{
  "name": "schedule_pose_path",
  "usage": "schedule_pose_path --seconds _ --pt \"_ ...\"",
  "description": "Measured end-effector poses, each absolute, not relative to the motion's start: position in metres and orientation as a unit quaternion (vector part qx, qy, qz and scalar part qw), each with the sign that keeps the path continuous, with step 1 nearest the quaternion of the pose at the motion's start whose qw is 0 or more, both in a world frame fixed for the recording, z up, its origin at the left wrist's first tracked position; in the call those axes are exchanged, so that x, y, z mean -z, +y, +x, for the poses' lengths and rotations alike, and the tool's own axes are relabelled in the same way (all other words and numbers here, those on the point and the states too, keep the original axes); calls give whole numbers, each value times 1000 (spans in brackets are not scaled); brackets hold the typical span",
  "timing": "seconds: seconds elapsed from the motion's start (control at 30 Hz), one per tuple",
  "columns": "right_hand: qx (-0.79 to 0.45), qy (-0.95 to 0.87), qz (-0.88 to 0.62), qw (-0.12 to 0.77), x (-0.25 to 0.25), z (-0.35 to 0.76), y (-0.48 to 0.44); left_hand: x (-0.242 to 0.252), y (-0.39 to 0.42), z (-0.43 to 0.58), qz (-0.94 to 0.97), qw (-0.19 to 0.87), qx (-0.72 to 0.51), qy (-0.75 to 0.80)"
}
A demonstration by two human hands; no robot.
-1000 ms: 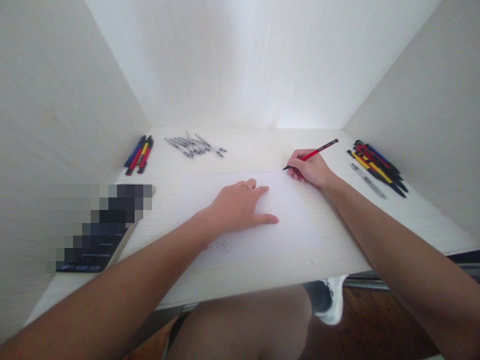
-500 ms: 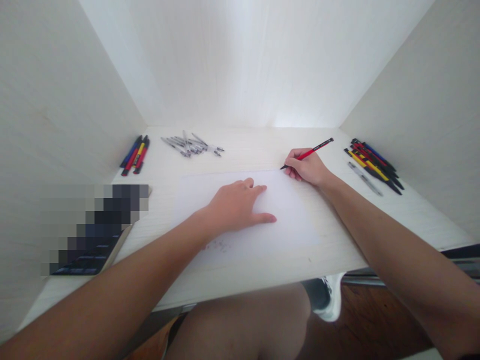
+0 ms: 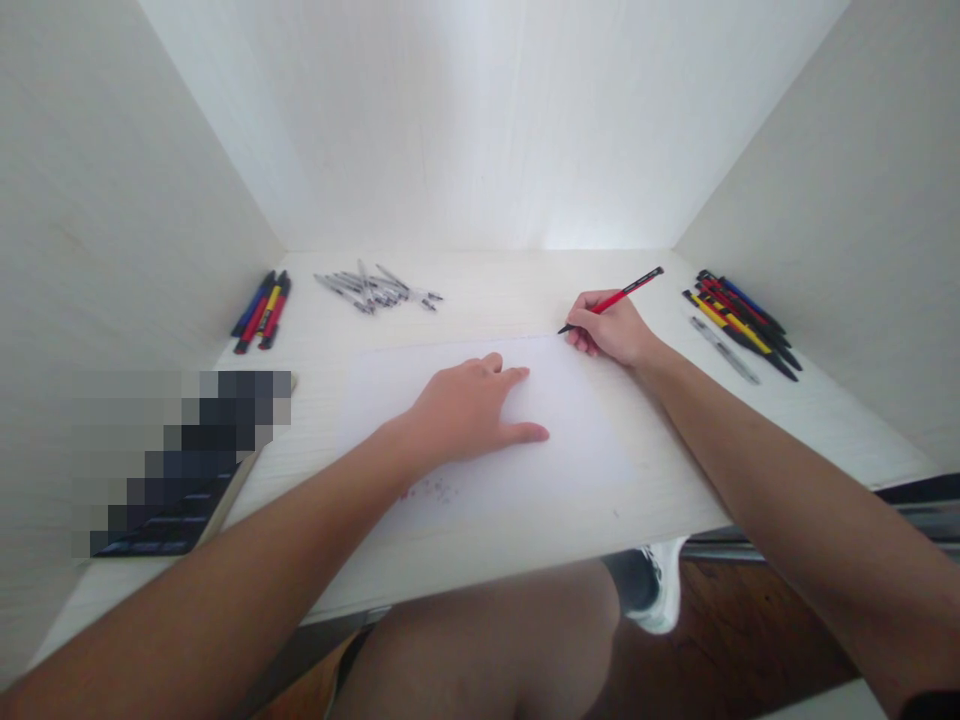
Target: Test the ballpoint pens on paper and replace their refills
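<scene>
A sheet of white paper [image 3: 570,450] lies on the desk, with small dark marks near its lower left. My left hand [image 3: 469,405] rests flat on the sheet, thumb and forefinger spread apart. My right hand [image 3: 606,325] is closed around a red and black pen [image 3: 616,296] in a writing grip. The pen leans to the right, its black tip at the far edge of the paper near the upper right corner. Whether the tip touches the sheet I cannot tell.
Several clear pens [image 3: 375,290] lie piled at the back left. Coloured pens [image 3: 261,312] sit by the left wall, and more coloured pens [image 3: 742,320] by the right wall, beside a clear pen [image 3: 726,350]. A partly blurred dark device [image 3: 180,510] stands at the left.
The whole view has shifted slightly. My left hand stays on the paper, and my right hand still grips the pen at the far edge of the sheet.
</scene>
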State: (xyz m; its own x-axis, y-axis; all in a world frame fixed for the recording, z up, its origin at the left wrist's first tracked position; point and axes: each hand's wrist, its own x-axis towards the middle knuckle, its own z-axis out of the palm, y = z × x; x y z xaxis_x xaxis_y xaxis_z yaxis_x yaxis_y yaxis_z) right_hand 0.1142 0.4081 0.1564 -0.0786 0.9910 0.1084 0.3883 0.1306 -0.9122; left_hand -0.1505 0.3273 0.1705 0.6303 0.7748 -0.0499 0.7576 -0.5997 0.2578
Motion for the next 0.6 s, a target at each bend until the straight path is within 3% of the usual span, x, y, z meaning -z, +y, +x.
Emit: schedule_pose_path --seconds 0.6 --pt "-376 -638 -539 401 -156 115 409 -170 328 -150 894 127 -33 428"
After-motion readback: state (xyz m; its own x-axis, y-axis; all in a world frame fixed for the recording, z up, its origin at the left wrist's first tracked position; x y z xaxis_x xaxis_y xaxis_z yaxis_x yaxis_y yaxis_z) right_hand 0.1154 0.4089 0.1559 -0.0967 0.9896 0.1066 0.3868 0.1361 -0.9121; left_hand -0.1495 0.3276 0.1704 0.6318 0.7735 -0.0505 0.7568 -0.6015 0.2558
